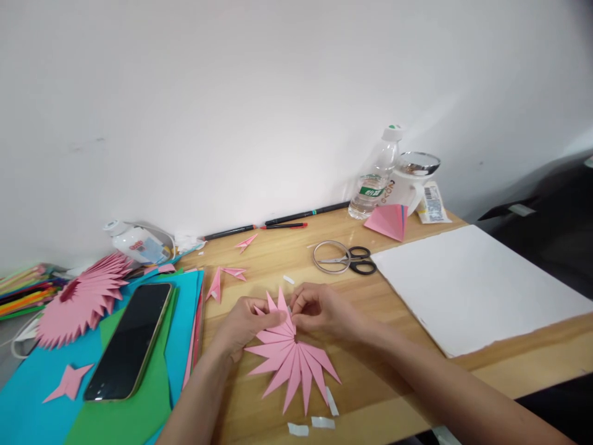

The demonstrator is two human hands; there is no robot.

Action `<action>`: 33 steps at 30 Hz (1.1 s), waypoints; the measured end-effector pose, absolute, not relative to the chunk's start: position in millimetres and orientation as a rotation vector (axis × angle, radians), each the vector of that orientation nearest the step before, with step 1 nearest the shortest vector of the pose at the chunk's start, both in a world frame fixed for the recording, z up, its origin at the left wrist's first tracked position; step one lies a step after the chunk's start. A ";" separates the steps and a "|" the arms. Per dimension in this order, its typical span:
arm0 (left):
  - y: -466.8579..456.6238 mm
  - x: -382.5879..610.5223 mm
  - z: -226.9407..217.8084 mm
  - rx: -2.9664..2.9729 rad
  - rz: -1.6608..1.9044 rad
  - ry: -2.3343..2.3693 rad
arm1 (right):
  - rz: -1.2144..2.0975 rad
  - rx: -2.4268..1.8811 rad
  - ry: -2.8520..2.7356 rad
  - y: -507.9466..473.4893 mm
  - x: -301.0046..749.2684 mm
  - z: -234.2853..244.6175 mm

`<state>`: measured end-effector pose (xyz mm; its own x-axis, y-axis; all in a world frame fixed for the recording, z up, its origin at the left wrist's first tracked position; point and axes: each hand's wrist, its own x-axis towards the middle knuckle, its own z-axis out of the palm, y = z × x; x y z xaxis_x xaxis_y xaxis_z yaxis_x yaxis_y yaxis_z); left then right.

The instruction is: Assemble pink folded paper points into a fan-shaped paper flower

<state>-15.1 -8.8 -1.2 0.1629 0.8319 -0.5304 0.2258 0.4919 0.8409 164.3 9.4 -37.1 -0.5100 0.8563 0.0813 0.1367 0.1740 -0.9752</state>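
A fan of pink folded paper spikes [293,358] lies on the wooden table in front of me. My left hand [244,326] pinches its upper left spikes, fingers closed on the paper. My right hand [319,311] pinches the top of the same fan near its centre, fingers curled together. Both hands meet over the fan's hub. Small white tape strips [322,423] lie just below the fan.
A black phone [130,340] rests on blue and green paper sheets [28,402] at the left, beside a finished pink spiked ring [81,300]. Scissors [345,258], loose pink pieces [217,284], pens, a water bottle [375,182] and a large white sheet [467,284] lie further back and right.
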 end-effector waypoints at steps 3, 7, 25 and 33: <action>-8.9 -15.8 -3.6 1.021 0.562 1.362 | 1.193 -0.977 -1.880 6.7 162.2 -37.2; -8.6 -15.0 -3.9 1.021 0.559 1.360 | 1.074 -0.956 -1.965 5.7 161.8 -33.8; -8.6 -13.7 -0.7 1.088 0.539 1.405 | 1.120 -0.908 -2.003 5.2 163.3 -26.2; -6.6 -14.9 -2.7 1.085 0.553 1.380 | 1.246 -0.931 -1.885 7.9 163.5 -29.3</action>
